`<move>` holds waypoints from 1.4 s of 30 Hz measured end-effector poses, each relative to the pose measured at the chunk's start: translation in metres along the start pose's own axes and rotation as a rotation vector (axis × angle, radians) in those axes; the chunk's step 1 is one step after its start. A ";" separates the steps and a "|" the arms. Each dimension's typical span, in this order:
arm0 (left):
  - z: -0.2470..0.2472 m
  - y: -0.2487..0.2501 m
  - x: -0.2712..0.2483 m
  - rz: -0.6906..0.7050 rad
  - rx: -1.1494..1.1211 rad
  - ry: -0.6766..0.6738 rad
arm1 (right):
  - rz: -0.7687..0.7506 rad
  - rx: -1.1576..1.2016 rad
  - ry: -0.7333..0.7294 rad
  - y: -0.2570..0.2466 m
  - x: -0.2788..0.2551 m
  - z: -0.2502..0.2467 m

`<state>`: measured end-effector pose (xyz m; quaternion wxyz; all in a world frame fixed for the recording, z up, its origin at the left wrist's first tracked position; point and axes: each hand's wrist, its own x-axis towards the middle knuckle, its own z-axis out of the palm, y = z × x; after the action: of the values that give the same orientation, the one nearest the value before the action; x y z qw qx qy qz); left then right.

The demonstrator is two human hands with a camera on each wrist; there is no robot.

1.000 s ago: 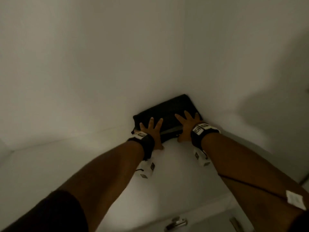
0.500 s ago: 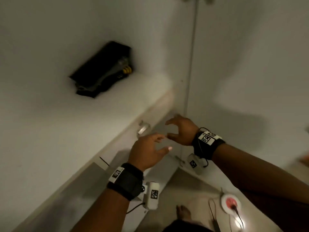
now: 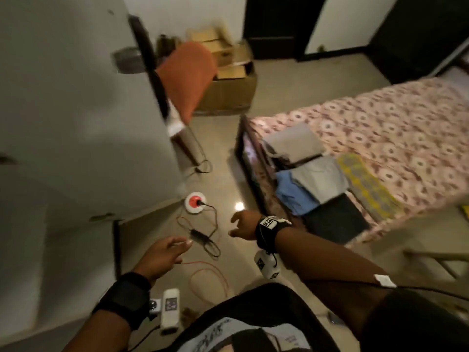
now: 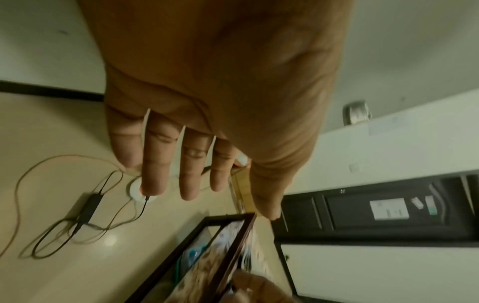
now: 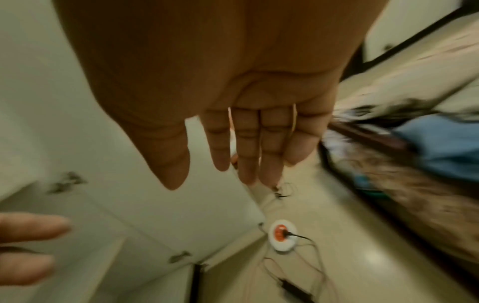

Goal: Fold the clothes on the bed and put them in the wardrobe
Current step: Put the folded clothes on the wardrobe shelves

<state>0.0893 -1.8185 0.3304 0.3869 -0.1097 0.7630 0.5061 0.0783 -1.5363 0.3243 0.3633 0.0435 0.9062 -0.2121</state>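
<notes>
Several folded clothes lie along the near edge of the bed: a grey piece, a grey one over a blue one, and a black one. The white wardrobe stands at the left. Both hands hang over the floor between wardrobe and bed. My left hand is empty with its fingers stretched out. My right hand is empty too, with its fingers straight and relaxed.
A white and red socket reel with black and orange cables lies on the floor ahead. An orange chair and cardboard boxes stand by the far wall. A yellow patterned cloth lies on the bed.
Both hands left the black folded garment on the wardrobe shelf and drew back. My view swung right and down from the wardrobe to the floor and bed.
</notes>
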 end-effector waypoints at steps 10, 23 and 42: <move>0.248 0.044 0.073 -0.069 0.263 -0.196 | 0.521 0.174 -0.154 0.389 -0.076 0.040; 0.635 0.020 0.293 -0.342 0.161 -0.150 | 0.545 0.375 -0.044 0.717 0.047 0.008; 0.652 0.009 0.351 -0.444 -0.335 0.103 | 0.397 1.004 -0.143 0.759 0.120 0.037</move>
<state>0.1596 -1.1765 -0.0326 0.4253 -0.3624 0.6445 0.5219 0.1908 -0.8730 -0.0486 0.3916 0.3674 0.6410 -0.5484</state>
